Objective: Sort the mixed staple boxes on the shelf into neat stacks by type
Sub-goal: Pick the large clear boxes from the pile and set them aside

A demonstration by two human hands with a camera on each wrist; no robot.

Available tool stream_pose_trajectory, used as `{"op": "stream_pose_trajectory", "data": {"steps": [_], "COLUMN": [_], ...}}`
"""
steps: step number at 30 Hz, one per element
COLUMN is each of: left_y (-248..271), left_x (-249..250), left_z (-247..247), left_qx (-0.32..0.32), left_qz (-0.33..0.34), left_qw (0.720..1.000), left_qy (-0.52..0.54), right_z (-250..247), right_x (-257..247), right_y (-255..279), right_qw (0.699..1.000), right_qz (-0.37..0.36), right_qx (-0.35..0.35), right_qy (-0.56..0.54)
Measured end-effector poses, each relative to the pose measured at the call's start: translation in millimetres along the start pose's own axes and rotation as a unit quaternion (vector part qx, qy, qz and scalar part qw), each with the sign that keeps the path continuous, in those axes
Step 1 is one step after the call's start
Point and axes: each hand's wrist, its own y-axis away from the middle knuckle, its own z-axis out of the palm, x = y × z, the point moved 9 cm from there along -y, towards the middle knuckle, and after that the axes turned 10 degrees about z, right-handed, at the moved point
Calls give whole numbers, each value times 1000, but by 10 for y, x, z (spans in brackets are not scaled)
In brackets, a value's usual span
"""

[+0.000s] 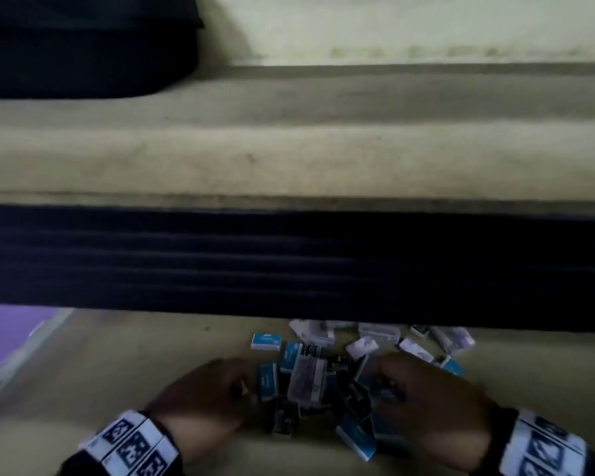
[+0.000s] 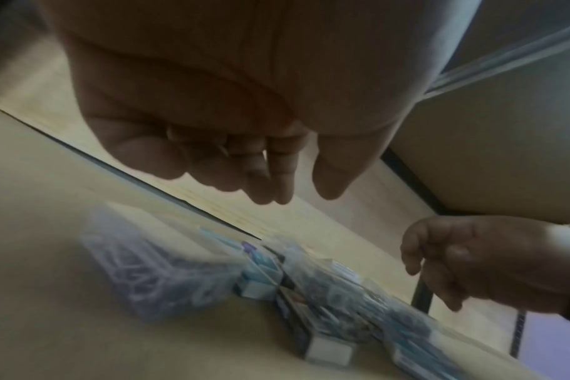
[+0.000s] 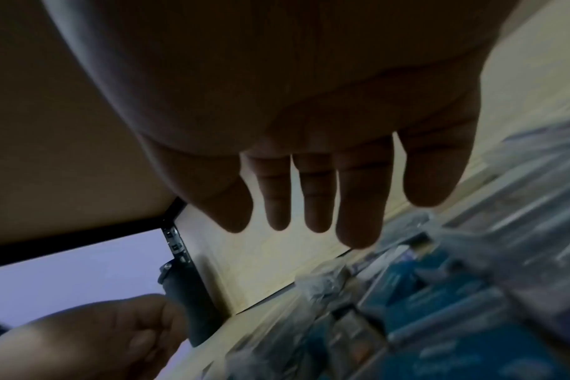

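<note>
Both hands flank the pile of staple boxes [image 1: 327, 376] on the shelf [image 1: 117, 365]: left hand [image 1: 203, 396] and right hand [image 1: 430, 400] apart, fingers loose, empty, pile lying between them, about equally near each

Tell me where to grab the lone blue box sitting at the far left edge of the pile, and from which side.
Pinch the blue box across its two short ends, coming down from above. It lies flat on the shelf, apart from the heap, with bare surface to its left, so the left hand probably reaches it most easily.
</note>
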Motion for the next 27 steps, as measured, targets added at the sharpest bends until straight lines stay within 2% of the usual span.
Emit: {"op": "stream_pose_trajectory", "data": {"steps": [2,5,9,13,18,22,27], "left_y": [13,68,129,113,89,14,-59], "left_x": [-98,-242,-418,-575,-691,-626,-613], "left_z": [-26,-87,-62,45,49,66,81], "left_qx": [20,77,90,62,45,-2,-42], "left_qz": [-20,-38,-68,-82,-106,-85,-76], "left_qw": [999,996,993,994,992,996,994], "left_qy": [17,-7,-25,-30,-47,-24,-59], "right_z": [115,249,368,446,530,588,577], "right_x": [-70,-242,-350,-358,-283,-316,-330], "right_y": [-80,-145,-300,-497,-661,-685,-650], "right_qw": [999,998,999,1000,996,993,992], "right_qz": [17,-1,-11,13,71,81,81], "right_qx": [-36,-60,-31,-21,-32,-35,-18], "right_qy": [-25,-26,0,-10,38,79,96]}}
